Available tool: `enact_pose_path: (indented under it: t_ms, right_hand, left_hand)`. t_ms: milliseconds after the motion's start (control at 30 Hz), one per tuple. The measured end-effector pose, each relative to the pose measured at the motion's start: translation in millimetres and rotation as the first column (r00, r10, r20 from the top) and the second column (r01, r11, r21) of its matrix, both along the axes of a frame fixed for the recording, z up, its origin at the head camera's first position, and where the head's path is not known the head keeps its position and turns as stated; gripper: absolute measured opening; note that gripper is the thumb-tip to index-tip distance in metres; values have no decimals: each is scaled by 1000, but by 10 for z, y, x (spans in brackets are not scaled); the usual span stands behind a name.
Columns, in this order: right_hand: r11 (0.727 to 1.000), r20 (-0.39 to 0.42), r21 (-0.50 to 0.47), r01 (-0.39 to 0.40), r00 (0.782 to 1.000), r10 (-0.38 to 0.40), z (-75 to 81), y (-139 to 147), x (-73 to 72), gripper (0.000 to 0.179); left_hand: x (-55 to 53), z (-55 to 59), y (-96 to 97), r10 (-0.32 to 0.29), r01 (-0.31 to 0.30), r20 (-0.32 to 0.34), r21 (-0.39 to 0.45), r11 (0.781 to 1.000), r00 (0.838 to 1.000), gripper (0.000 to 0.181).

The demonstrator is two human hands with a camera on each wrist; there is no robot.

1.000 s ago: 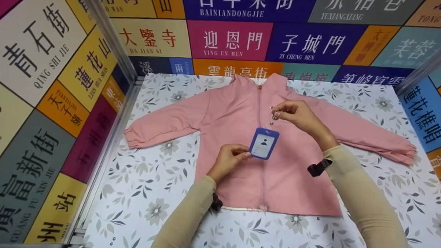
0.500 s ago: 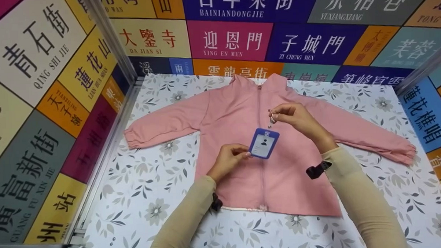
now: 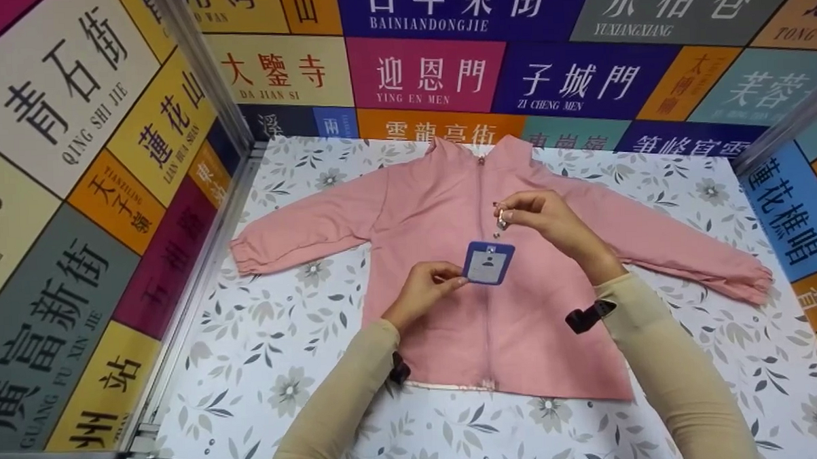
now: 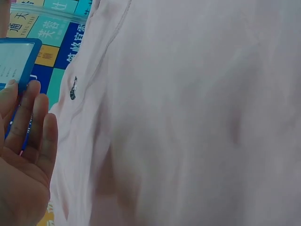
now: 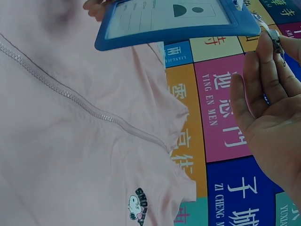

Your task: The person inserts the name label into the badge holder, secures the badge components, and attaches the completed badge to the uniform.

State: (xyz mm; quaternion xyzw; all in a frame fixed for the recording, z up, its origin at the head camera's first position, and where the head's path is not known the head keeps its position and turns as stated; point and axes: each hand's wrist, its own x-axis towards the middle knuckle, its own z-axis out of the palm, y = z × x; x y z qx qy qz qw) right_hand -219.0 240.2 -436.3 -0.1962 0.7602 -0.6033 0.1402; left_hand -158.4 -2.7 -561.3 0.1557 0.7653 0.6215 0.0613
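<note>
A blue badge holder (image 3: 489, 265) with a white ID card is held above the pink jacket (image 3: 433, 337), near its zip. My left hand (image 3: 425, 290) pinches the holder's lower left corner between thumb and finger. In the left wrist view that hand's other fingers (image 4: 44, 129) are extended. My right hand (image 3: 547, 219) pinches a small metal badge clip (image 3: 502, 219) just above the holder. The right wrist view has the clip (image 5: 275, 41) between thumb and finger, its strap running to the holder's top edge.
The jacket lies face up with both sleeves spread on a white floral tabletop (image 3: 292, 390). Its zip (image 3: 480, 193) is done up, and a small cartoon print (image 5: 136, 207) marks the chest. Colourful sign panels (image 3: 430, 72) stand behind and at both sides.
The badge holder has tipped flatter, its top edge sinking slightly and its lower edge rising. My right hand has shifted a little left and down with the clip, closer to the holder.
</note>
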Motion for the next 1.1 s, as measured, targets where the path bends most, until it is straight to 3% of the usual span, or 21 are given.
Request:
enact_pose_path:
  t_ms: [200,533,700,1100]
  right_hand:
    - [1000,1,3,-17,1000,17,37,-37,-2,29]
    - [998,-2,19,-68,998,68,19,-19,-25,27]
    - [995,-13,14,-95,995,95,11,4,-35,25]
    - [996,-13,3,-85,996,85,-9,-34,-24,27]
  left_hand:
    - [-70,193,26,6,-8,-27,-63,998,1000,18]
    - [-203,616,134,-74,69,-99,-49,996,992,20]
    - [-225,683,173,-88,82,-139,-54,995,986,20]
    - [-259,692,223,-57,56,-168,-14,998,984,20]
